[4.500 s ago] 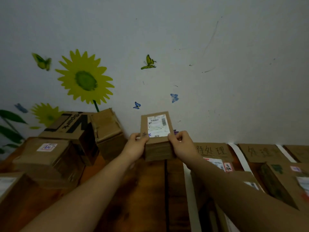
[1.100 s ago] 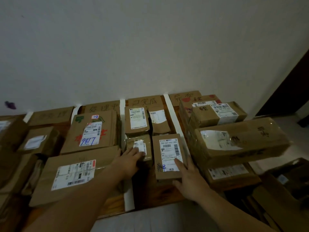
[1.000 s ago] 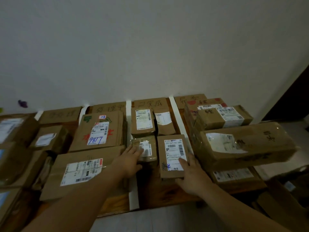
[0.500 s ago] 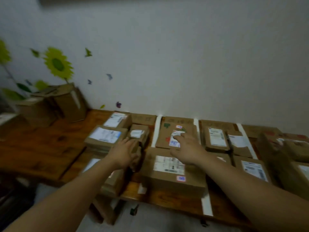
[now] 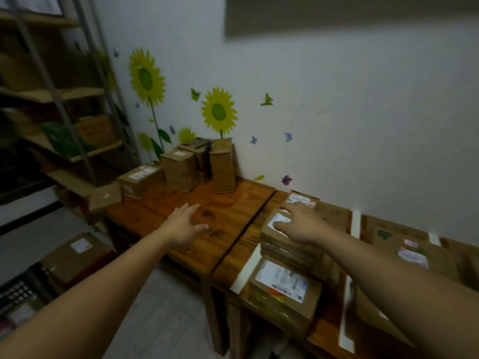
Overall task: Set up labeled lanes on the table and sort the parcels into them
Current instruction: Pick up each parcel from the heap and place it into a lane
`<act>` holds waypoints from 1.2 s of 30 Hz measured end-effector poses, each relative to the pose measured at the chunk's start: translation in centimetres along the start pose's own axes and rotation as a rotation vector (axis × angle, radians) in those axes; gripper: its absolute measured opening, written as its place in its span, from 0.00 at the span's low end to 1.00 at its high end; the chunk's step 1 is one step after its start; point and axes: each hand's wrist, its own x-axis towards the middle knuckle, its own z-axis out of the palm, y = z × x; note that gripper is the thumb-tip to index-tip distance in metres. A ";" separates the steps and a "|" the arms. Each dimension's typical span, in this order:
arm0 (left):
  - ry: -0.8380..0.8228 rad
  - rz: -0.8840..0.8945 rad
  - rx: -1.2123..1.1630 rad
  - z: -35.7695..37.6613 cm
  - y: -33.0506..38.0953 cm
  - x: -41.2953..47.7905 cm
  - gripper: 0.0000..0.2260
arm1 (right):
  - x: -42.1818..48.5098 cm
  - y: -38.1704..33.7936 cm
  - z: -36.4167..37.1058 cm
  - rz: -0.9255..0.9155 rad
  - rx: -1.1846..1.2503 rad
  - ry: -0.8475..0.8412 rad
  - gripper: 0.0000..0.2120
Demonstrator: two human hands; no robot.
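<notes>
Hands over a blurred sorting surface, both holding nothing.

Motion smear covers the wooden surface (image 5: 160, 211), which runs off the right edge. The sorted parcels (image 5: 412, 252) between the white tape strips (image 5: 355, 224) have unreadable labels, and so do the cardboard lane signs. Unsorted parcels (image 5: 181, 169) stand in the far-left corner. The right hand (image 5: 300, 226), fingers spread, is over the top parcel (image 5: 272, 230) of the nearest lane's stack; whether it touches is unclear. The left hand (image 5: 184, 226) hovers above bare wood, fingers loosely spread. Half a second ago the left hand was on that stack and the right hand was one lane further right.
</notes>
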 end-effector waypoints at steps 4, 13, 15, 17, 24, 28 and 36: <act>0.032 -0.055 -0.052 -2.6 -3.2 3.8 0.32 | 6.1 -3.7 1.1 -0.060 0.026 0.010 0.32; 0.083 -0.105 -0.054 -9.3 -7.0 18.2 0.32 | 24.1 -9.0 2.0 -0.073 0.102 -0.025 0.31; 0.091 -0.094 -0.063 -10.9 -7.5 21.2 0.32 | 27.7 -9.8 2.2 -0.064 0.126 -0.033 0.32; 0.081 -0.091 -0.093 -12.2 -8.1 24.1 0.32 | 30.8 -10.5 2.4 -0.040 0.154 -0.025 0.32; -0.039 -0.014 -0.194 -14.2 -9.1 35.9 0.31 | 40.7 -12.2 5.0 0.109 0.258 -0.007 0.34; -0.178 0.060 -0.252 -14.1 -8.9 43.3 0.31 | 46.3 -13.4 5.8 0.256 0.349 0.086 0.30; -0.361 0.110 -0.323 -12.4 -6.3 54.6 0.32 | 53.4 -14.7 7.6 0.546 0.586 0.249 0.35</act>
